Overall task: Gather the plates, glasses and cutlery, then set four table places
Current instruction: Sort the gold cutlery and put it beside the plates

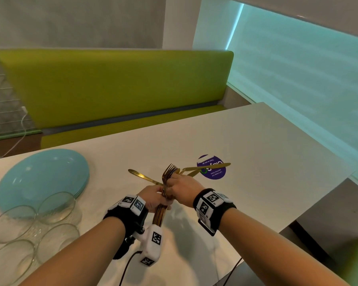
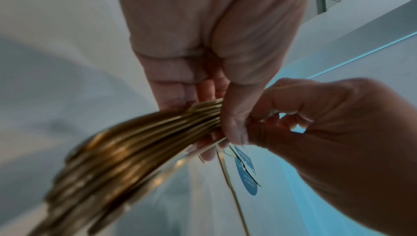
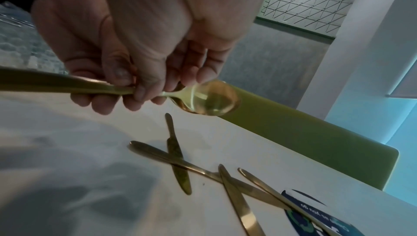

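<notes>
Nearest me on the white table point(image 1: 246, 141), four clear glasses point(image 1: 35, 226) stand clustered at the near left, touching the stack of turquoise plates point(image 1: 41, 174) just behind them. To the right of that plate stack, above the table, my left hand point(image 1: 153, 198) grips a bundle of gold cutlery point(image 1: 163, 195), fork tines pointing up. My right hand point(image 1: 183, 186) meets it, fingers curled round a gold spoon point(image 3: 210, 98) in the bundle. Just beyond my hands, four gold knives point(image 3: 176, 152) lie loose and crossed on the table, the rightmost ones reaching over a purple round sticker point(image 1: 212, 167). Farthest from the plates, a green bench point(image 1: 116, 87) backs the table.
</notes>
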A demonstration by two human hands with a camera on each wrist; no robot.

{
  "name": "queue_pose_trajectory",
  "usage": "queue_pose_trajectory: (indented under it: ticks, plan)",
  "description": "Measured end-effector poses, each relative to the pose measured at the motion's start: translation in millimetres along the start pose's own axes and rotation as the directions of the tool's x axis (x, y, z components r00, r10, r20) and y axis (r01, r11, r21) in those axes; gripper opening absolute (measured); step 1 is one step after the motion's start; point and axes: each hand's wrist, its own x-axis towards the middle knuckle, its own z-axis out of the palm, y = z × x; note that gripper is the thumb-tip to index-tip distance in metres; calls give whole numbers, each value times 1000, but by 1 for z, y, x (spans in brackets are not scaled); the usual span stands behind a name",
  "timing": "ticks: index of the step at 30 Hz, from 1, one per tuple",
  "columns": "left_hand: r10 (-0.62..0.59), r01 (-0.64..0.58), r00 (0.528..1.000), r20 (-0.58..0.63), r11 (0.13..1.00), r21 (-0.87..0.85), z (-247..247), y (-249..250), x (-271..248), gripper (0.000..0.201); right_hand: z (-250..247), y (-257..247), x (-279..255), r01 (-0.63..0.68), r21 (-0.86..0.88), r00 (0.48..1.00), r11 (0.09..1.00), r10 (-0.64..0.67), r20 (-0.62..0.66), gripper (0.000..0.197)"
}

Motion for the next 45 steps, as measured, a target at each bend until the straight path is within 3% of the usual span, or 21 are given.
queue_pose_trajectory:
  ticks: [3, 9, 14, 19, 24, 26, 31, 45]
  plan:
    - [-2, 2, 1000, -9, 1000, 22, -3, -3, -1, 20, 4, -4, 0, 23, 23, 999, 999, -22, -34, 2]
    - [-7, 10, 1000, -21, 995, 101, -3, -3, -1, 26, 5, -6, 1, -10, 17, 1000, 1000, 10, -13, 7]
    - [10, -8, 999, -31, 996, 84, -2, -1, 4, 28, 12, 1, 1, -6, 52, 999, 999, 8, -37, 14]
    - [6, -7, 1000, -26, 1000, -16, 3, -1, 11, 24, 15, 7, 0, -43, 56, 999, 997, 44, -12, 8]
    - [-5, 4, 1000, -16, 999, -49, 7, 3, 16, 24, 22, 15, -3, -122, 86, 988, 989, 129, -79, 16]
    - [-2, 2, 1000, -8, 999, -37, 8, 4, 19, 23, 21, 17, -3, -166, 83, 980, 983, 174, -100, 9]
    - [1, -1, 1000, 12, 999, -48, 8, 4, 24, 23, 22, 25, -6, -295, 42, 955, 955, 296, -10, 29]
    - [-12, 5, 998, -55, 990, -139, 4, 4, 36, 21, 33, 26, 7, -319, 57, 948, 946, 318, 30, 27]
